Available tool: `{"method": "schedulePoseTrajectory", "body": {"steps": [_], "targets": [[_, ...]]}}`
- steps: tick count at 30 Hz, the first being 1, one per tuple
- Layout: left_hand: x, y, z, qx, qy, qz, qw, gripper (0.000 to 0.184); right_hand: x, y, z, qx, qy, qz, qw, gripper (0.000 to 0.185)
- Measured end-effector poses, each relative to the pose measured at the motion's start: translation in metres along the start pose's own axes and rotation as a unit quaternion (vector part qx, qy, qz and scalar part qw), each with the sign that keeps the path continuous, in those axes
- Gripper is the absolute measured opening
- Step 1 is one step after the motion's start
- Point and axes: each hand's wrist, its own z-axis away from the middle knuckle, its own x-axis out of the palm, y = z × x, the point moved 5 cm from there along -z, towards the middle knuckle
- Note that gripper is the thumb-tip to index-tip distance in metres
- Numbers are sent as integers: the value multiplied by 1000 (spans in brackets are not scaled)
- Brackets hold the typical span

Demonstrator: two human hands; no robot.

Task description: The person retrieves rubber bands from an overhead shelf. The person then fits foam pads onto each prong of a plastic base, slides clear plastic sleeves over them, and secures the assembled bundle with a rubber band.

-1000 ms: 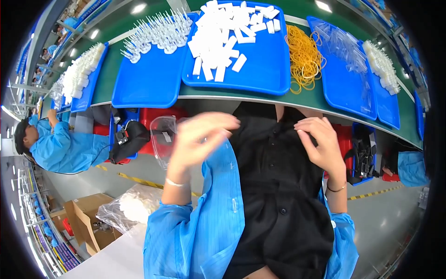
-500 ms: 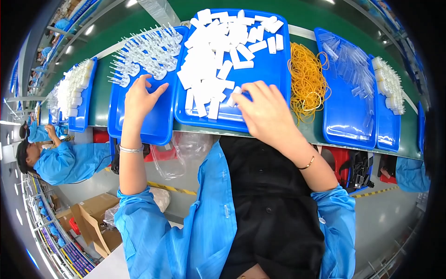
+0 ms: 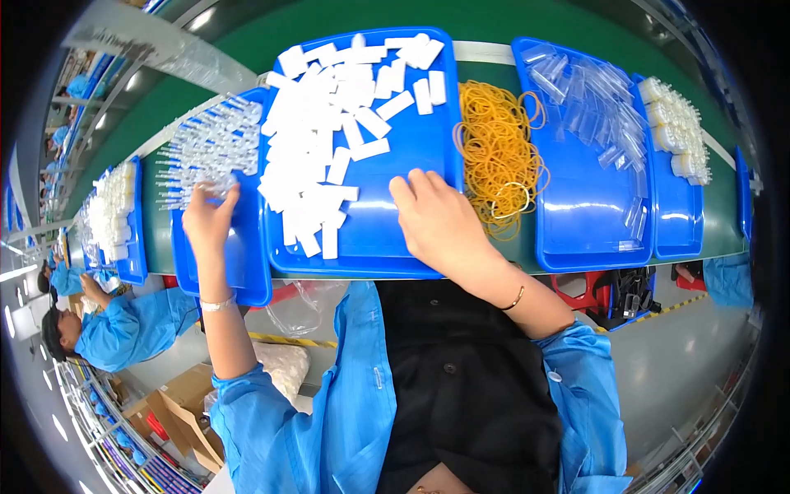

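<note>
My left hand is at the near edge of a pile of clear plastic pieces with thin stems in the left blue tray. Its thumb and index finger pinch round one clear stemmed piece. Over the right part of the middle blue tray is my right hand, back turned up and fingers curled down together. Its fingertips are partly hidden, so whatever they hold cannot be made out. Many white rectangular blocks lie heaped on that tray's left side.
Yellow rubber bands are piled right of the middle tray. Beyond them, a blue tray holds clear plastic sleeves. White stemmed parts stand at far right, and similar ones at far left. A co-worker sits at left.
My left hand has moved onto the clear stemmed pieces and closed on one. My right hand has drawn away from the white blocks; the block at its fingertips no longer shows. The view has shifted.
</note>
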Motion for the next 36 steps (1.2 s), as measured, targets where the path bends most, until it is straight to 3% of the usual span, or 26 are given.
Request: {"method": "schedulePoseTrajectory", "body": {"steps": [2,5,9,12,13,14,16,17,18,20,23,24,28,32,36], "targets": [[-8,-18,7,-86,-18,144,986,38,-6,1,3,-13,7,-18,1000,27],[-26,-30,29,-115,-32,413,903,35,-19,3,10,-32,33,-79,996,23],[-56,9,66,-95,-78,552,825,45,-40,11,25,-39,76,-273,958,16],[-53,72,94,-54,-175,655,734,60,-62,23,39,36,41,-391,919,15],[-42,95,104,-100,-212,665,709,61,-66,30,49,114,-10,-443,889,14],[-30,117,113,-113,-257,663,694,58,-69,35,56,117,32,-477,871,13],[-3,162,130,-129,-322,706,617,57,-68,48,71,124,119,-539,824,11],[2,186,140,-145,-310,728,594,54,-69,56,80,135,151,-533,822,10],[19,200,145,-144,-397,770,477,57,-71,63,87,145,184,-524,819,9],[32,221,155,-124,-416,801,412,62,-80,70,97,144,224,-531,804,10],[36,235,160,-136,-426,770,455,67,-86,79,107,136,224,-514,817,13],[37,234,158,-124,-465,774,411,59,-86,81,107,137,221,-516,816,14],[37,236,152,-123,-400,768,485,56,-94,76,97,195,183,-573,775,16],[33,232,147,-76,-326,758,559,53,-98,74,88,160,167,-558,797,17],[30,228,145,-57,-274,711,645,58,-100,74,86,136,202,-590,770,17]]}}
